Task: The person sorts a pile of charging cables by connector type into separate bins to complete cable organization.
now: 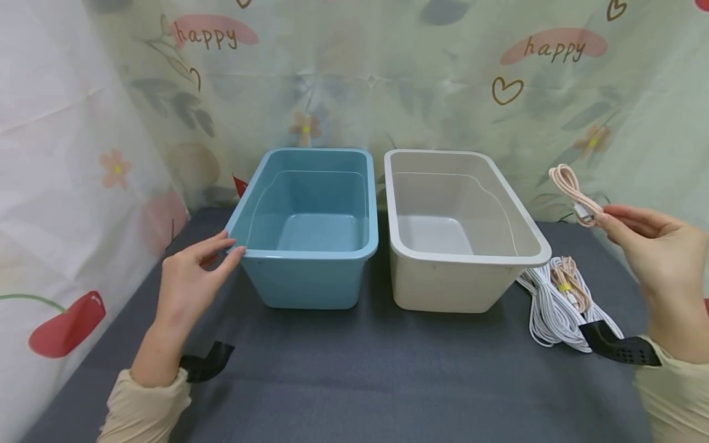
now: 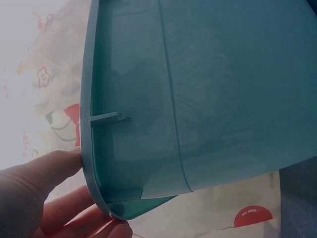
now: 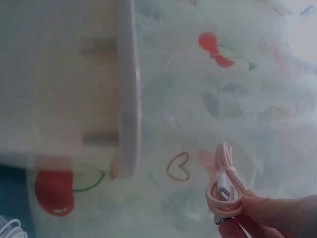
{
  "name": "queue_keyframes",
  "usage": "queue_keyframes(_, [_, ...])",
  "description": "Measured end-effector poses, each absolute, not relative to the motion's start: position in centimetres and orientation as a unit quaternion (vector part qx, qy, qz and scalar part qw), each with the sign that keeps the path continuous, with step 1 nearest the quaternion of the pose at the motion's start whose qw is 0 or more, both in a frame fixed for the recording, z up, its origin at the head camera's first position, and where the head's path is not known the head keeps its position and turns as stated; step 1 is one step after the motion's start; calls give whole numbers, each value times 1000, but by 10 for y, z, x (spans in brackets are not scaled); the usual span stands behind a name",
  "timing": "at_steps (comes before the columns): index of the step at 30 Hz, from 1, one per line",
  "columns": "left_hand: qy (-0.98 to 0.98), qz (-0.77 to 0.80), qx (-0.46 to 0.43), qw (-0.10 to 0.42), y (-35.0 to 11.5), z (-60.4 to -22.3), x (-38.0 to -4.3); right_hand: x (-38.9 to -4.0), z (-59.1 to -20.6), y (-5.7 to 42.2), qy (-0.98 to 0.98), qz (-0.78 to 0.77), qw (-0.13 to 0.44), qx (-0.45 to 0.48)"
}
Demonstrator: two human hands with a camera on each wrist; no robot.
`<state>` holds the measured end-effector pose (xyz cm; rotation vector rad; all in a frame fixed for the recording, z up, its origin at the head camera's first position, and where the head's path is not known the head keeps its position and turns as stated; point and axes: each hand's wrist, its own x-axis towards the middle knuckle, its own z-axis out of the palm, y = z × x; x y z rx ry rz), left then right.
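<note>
At the near left corner of the blue plastic bin [image 1: 310, 280], my left hand [image 1: 191, 277] grips the rim between thumb and fingers. The left wrist view shows the thumb [image 2: 54, 171] against the rim's edge, with the fingers around the corner. My right hand [image 1: 659, 246] is raised at the right, pinching a coiled pale pink charging cable [image 1: 573, 191] between thumb and fingertips. In the right wrist view a white connector [image 3: 224, 186] shows in the middle of the coil. The blue bin's visible inside holds nothing.
Right of the blue bin stands a beige bin [image 1: 448, 286], its visible inside bare. Beside it on the dark cloth [image 1: 388, 375] lie coiled white cables [image 1: 554, 314] with a tan cable bundle [image 1: 573, 283] on top. A printed curtain [image 1: 371, 92] hangs behind.
</note>
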<state>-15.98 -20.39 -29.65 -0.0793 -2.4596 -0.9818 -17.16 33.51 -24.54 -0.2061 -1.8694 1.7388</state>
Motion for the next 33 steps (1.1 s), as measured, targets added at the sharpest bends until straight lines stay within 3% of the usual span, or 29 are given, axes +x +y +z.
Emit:
queue_keyframes(6, [-900,-361,-31,242,-203,-297,-161,-173,-228,316,-705,650,281,-22])
queue_keyframes(33, [-897,-361,-29,255,-204,-299,-160,-203,-188,227,-834,508,210,52])
